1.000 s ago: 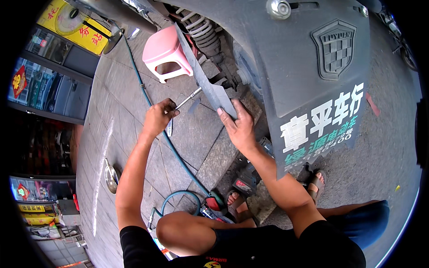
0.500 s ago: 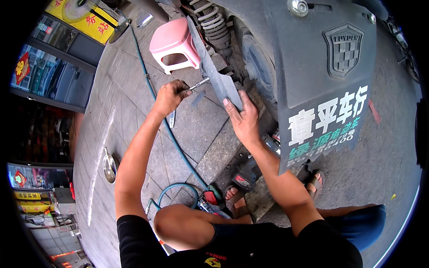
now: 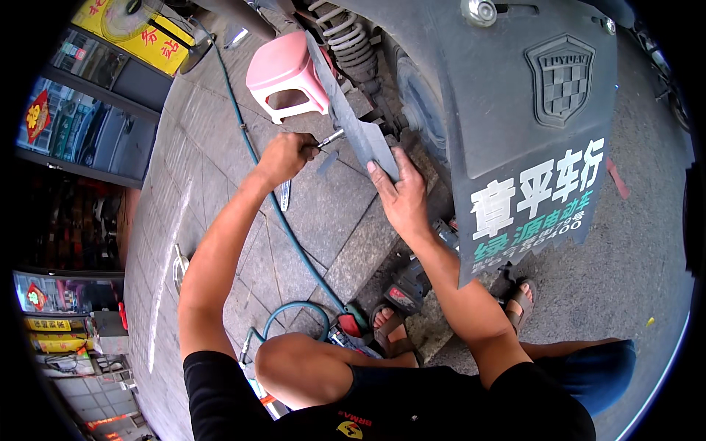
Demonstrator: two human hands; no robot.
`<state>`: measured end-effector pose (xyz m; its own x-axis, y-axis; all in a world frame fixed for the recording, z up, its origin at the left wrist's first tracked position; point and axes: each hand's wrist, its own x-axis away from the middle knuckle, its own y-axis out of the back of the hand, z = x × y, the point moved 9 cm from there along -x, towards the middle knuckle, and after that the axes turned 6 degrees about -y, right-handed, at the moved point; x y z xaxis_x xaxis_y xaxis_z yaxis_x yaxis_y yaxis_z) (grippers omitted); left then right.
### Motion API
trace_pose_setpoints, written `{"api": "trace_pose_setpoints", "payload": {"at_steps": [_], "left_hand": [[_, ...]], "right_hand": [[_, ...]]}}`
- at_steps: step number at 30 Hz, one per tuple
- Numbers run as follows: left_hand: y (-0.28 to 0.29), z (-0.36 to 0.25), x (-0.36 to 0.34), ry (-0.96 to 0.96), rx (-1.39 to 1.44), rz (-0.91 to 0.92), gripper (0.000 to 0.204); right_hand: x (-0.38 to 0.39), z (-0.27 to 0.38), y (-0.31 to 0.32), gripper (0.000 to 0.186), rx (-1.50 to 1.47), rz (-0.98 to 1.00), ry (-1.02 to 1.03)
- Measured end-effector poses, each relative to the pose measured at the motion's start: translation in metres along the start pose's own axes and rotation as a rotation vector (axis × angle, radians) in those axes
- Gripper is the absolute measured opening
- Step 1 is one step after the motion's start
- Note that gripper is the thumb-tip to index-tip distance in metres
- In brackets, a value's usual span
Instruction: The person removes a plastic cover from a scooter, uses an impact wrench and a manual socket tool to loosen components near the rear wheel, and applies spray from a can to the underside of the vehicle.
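Note:
My left hand [image 3: 293, 156] is closed on a slim silver wrench [image 3: 330, 138], whose far end meets a long, flat grey panel [image 3: 359, 134]. My right hand [image 3: 399, 197] grips that panel by its lower end, thumb on the near face. Behind the panel are a coil spring [image 3: 343, 37], a dark wheel [image 3: 422, 103] and parts I cannot make out clearly. To their right hangs a large grey mudguard [image 3: 537, 147] with a shield emblem and lettering.
A pink plastic stool [image 3: 279, 66] stands behind the panel. A teal hose [image 3: 287, 237] crosses the paving to coils by my knee. A power tool [image 3: 404, 290] lies near my foot. A fan [image 3: 131, 18], shopfront [image 3: 73, 110] and metal bowl [image 3: 180, 272] are at left.
Since a second ago my left hand has moved up and right with the wrench, and the panel sits higher in view. The scene has shifted slightly with my head.

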<state>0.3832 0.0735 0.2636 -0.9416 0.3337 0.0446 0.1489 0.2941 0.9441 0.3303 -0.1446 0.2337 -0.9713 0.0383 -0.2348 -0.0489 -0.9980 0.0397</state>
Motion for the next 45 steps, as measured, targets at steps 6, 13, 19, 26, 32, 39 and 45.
{"api": "trace_pose_setpoints", "payload": {"at_steps": [6,13,19,26,32,39,45], "left_hand": [[-0.001,-0.002,0.004,0.088,0.09,0.003,0.015],[-0.007,0.0,-0.002,0.113,0.079,0.063,0.019],[-0.008,0.008,-0.004,0.084,-0.034,-0.044,0.02],[-0.003,0.009,0.004,0.087,-0.033,-0.209,0.029],[-0.025,0.022,-0.001,0.208,0.172,-0.027,0.024],[-0.007,0.01,-0.005,-0.021,-0.106,-0.215,0.036],[-0.03,0.027,-0.008,0.086,0.13,-0.052,0.027]], "right_hand": [[0.003,0.007,0.001,0.024,0.02,0.024,0.002],[0.0,0.002,0.003,0.027,0.262,0.037,0.168],[-0.004,0.022,0.019,0.027,0.189,0.037,0.295],[0.008,0.014,0.009,0.024,0.191,0.046,0.186],[0.011,0.02,0.011,0.025,0.086,0.029,0.215],[0.011,-0.006,0.01,0.04,0.244,0.026,0.309],[0.004,0.0,0.017,0.044,0.096,0.02,0.182]]}}
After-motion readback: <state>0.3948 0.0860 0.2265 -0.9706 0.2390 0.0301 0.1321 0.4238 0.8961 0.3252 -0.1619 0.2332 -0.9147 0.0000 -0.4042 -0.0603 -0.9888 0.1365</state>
